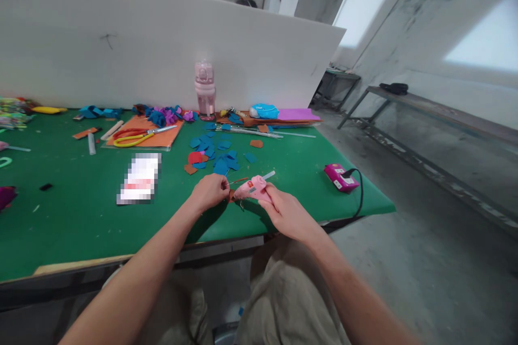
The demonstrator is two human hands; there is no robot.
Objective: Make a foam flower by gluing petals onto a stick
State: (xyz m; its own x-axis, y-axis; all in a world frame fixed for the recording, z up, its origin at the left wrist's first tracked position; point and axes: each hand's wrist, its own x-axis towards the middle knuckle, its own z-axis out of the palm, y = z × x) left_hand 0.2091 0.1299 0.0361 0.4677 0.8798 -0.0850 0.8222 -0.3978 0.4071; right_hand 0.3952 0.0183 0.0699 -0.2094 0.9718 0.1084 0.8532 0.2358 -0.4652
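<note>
My right hand (289, 210) is wrapped round the handle of a pink hot glue gun (251, 188), with a clear glue stick (268, 175) poking out of its back. Its nozzle points left, at or very close to a small brown felt-like piece (231, 195). My left hand (211, 191) is closed in a pinch beside that piece. A thin reddish-brown stem (238, 180) sticks out to the right from its fingertips. How the stem and the brown piece join is too small to tell. Just beyond lie loose blue cut pieces (225, 163).
Scissors (135, 136) lie on an orange sheet (159, 141) at the left. A pink bottle (205, 91) stands against the white board (162, 54). On the right is a purple box (341, 178) with a black cable. The green table (283, 151) ends just before my knees.
</note>
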